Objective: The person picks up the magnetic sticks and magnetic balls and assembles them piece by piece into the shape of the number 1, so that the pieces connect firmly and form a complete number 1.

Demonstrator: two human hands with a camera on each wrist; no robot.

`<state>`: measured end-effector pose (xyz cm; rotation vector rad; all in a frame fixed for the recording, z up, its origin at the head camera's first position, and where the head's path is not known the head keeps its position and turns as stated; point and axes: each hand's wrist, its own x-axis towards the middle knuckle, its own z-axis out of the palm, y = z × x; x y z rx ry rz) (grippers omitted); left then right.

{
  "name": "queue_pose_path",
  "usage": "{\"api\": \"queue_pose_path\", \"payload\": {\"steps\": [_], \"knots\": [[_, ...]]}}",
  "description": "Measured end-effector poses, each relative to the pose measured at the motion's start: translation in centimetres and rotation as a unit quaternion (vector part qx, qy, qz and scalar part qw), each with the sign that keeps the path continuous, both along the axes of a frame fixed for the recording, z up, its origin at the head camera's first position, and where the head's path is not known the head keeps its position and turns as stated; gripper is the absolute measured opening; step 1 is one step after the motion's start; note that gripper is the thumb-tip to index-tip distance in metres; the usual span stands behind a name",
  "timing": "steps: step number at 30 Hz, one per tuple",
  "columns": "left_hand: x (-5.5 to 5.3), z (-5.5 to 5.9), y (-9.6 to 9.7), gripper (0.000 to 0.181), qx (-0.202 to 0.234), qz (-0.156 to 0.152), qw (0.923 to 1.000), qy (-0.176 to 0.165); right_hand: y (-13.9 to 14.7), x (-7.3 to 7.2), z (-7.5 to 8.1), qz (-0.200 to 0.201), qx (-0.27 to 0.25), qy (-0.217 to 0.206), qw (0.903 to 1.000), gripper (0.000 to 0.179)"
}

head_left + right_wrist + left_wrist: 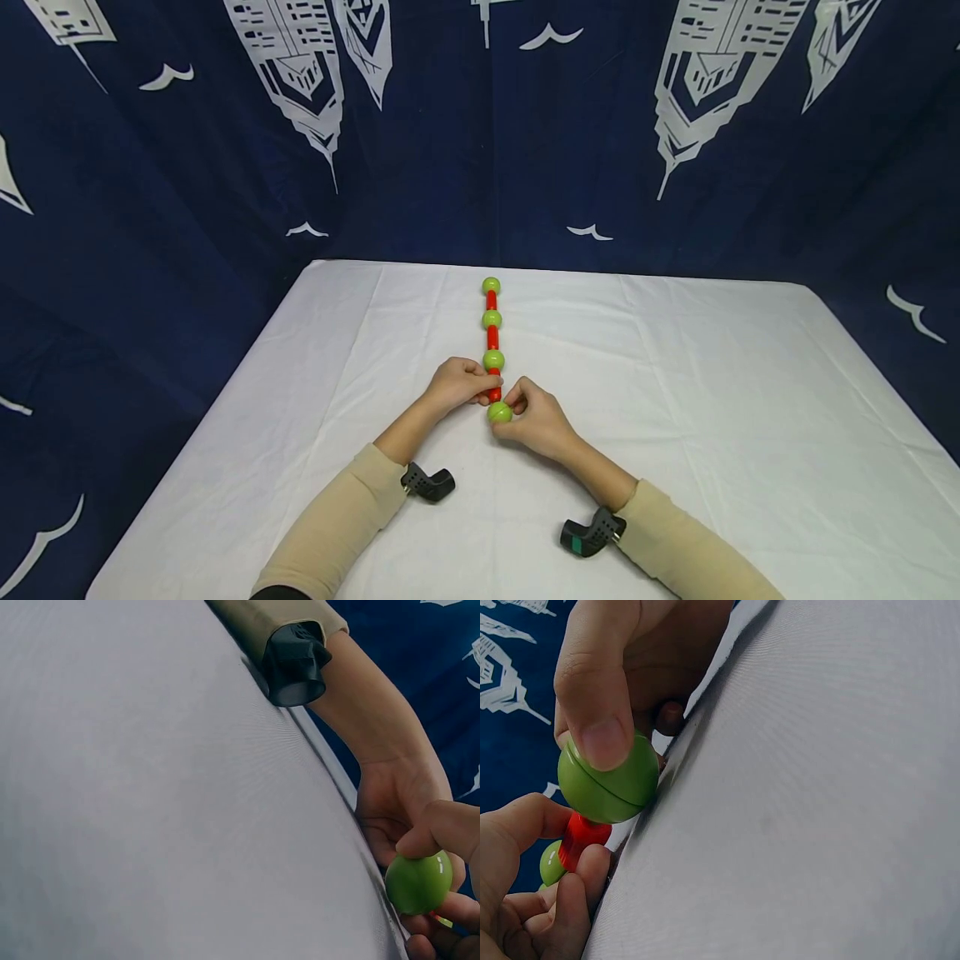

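Note:
A straight chain of green balls joined by red rods runs away from me along the table's middle. My left hand (459, 385) pinches the nearest red rod (495, 393) between thumb and fingers. At the chain's near end, my right hand (542, 421) grips the last green ball (499, 412), which sits right at the rod's end. In the left wrist view the thumb lies over that green ball (607, 780), with the red rod (581, 840) just behind it. Beyond my hands follow another green ball (493, 359), a red rod (492, 337) and further pieces.
A white cloth (720, 400) covers the table. Dark blue curtain fabric (495, 167) with white building and bird prints hangs behind and at the sides. Each wrist carries a black camera, one on the left (429, 483) and one on the right (592, 533).

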<state>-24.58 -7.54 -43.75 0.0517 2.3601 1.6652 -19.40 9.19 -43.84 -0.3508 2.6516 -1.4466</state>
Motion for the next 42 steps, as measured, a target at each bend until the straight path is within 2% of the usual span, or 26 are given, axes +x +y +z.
{"api": "queue_pose_path", "payload": {"steps": [13, 25, 37, 42], "knots": [[-0.04, 0.25, -0.11, 0.022, -0.015, 0.001, 0.9999, 0.0, -0.29, -0.01, -0.04, -0.011, 0.006, 0.015, 0.9998, 0.033], [-0.15, 0.14, -0.1, 0.02, -0.002, -0.002, 1.0, -0.005, -0.4, -0.03, -0.09, -0.025, -0.005, 0.019, 0.9995, 0.035], [-0.19, 0.14, -0.04, 0.021, -0.009, -0.005, 0.9999, -0.001, -0.28, -0.03, -0.03, -0.027, -0.004, 0.017, 0.9995, 0.035], [-0.3, 0.31, -0.16, 0.022, -0.003, -0.014, 0.9998, -0.015, 0.24, -0.31, 0.0, -0.018, -0.027, 0.009, 0.9994, 0.037]]}}
